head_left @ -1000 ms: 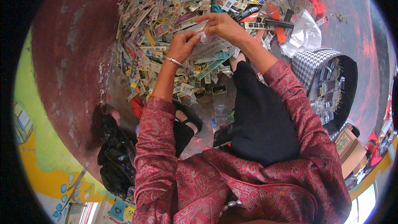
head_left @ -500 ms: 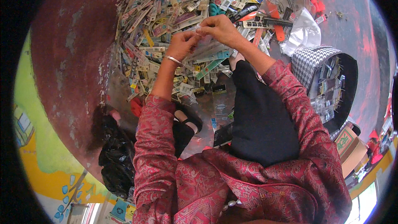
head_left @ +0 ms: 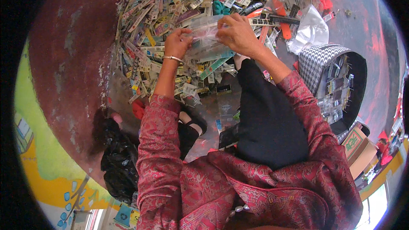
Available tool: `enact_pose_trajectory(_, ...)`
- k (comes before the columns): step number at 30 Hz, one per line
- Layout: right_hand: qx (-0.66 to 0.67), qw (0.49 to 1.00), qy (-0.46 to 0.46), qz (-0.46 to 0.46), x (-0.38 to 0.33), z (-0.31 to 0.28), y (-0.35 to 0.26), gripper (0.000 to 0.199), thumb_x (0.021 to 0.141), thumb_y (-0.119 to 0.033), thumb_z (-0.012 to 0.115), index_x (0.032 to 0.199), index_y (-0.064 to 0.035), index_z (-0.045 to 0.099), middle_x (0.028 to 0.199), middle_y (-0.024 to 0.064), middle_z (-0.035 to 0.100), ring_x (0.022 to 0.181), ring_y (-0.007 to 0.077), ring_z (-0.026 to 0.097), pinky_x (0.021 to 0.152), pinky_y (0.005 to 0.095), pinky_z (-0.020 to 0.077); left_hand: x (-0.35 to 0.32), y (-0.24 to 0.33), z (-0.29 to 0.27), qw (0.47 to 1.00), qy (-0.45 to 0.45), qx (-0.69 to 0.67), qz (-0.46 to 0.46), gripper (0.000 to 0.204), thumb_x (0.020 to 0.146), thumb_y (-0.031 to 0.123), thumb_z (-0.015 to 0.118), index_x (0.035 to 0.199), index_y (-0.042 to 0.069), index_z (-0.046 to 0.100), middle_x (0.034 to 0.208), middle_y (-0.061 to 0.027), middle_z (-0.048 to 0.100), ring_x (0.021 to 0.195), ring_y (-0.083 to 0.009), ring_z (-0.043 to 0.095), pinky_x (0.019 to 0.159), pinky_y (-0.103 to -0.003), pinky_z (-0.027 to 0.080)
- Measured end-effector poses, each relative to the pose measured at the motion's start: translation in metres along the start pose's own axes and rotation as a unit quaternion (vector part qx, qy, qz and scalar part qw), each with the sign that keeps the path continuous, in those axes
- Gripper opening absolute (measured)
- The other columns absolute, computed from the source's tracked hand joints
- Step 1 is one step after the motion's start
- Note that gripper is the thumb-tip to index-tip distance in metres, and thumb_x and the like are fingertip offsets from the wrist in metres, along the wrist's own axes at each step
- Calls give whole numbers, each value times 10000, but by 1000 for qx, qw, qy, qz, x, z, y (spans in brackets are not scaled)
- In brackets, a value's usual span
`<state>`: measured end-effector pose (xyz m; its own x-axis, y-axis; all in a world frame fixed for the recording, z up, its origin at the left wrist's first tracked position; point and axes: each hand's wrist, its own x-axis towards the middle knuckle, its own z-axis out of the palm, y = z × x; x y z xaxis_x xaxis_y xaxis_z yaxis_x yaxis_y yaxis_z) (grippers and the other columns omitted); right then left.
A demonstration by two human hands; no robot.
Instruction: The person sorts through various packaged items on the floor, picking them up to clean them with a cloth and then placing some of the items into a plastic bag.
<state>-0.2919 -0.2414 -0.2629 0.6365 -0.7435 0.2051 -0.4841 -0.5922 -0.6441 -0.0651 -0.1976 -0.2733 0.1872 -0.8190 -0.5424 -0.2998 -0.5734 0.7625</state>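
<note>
Between my two hands stretches a clear plastic bag with a pinkish streak across its middle. My left hand, with a silver bangle on the wrist, pinches near the bag's left edge with thumb and fingers. On the other side my right hand has its bent fingers closed on the plastic. The bag is held over a large heap of narrow packaged strips in clear sleeves. A teal coiled item lies in the heap just beyond the bag.
A houndstooth-patterned bin with several clear packets stands at right, beside a cardboard box. White plastic lies beyond the bin. A black plastic bag is at left. My black-clothed leg extends toward the heap.
My hands have drawn apart from nearly touching. The clear plastic bag is now spread between them, with its pinkish streak showing.
</note>
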Motion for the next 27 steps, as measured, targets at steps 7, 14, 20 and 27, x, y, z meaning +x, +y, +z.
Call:
enact_pose_trajectory(7, 515, 825, -59, 225, 36, 23, -15, 188, 863, -153, 476, 848, 11, 565, 727, 43, 625, 492, 69, 514, 430, 214, 401, -28, 33, 10, 977, 8, 188, 100, 117, 747, 108, 626, 821, 23, 593, 655, -49, 596, 560, -97, 541, 518, -239, 428)
enact_pose_trajectory(14, 190, 964, 33, 182, 29, 50, -4, 197, 746, -206, 583, 880, -66, 614, 763, 162, 618, 657, 312, 596, 545, 406, 466, -42, 45, 14, 979, 13, 151, 133, 83, 768, 69, 578, 814, 0, 585, 665, -50, 602, 580, -99, 557, 538, -228, 432)
enact_pose_trajectory(20, 80, 976, -86, 184, 33, 45, -10, 170, 680, -179, 605, 819, -84, 627, 778, 171, 614, 730, 341, 598, 587, 434, 471, -37, 56, 29, 967, 51, 161, 188, 114, 763, 46, 564, 868, 8, 542, 660, -51, 602, 591, -115, 575, 552, -237, 445)
enact_pose_trajectory(27, 158, 962, -209, 77, 29, 22, -12, 163, 692, -151, 552, 772, -18, 606, 744, 197, 597, 730, 357, 584, 622, 436, 454, -28, 70, 24, 966, 0, 192, 173, 239, 708, 45, 607, 913, 24, 487, 740, -126, 586, 590, -220, 584, 548, -306, 441)
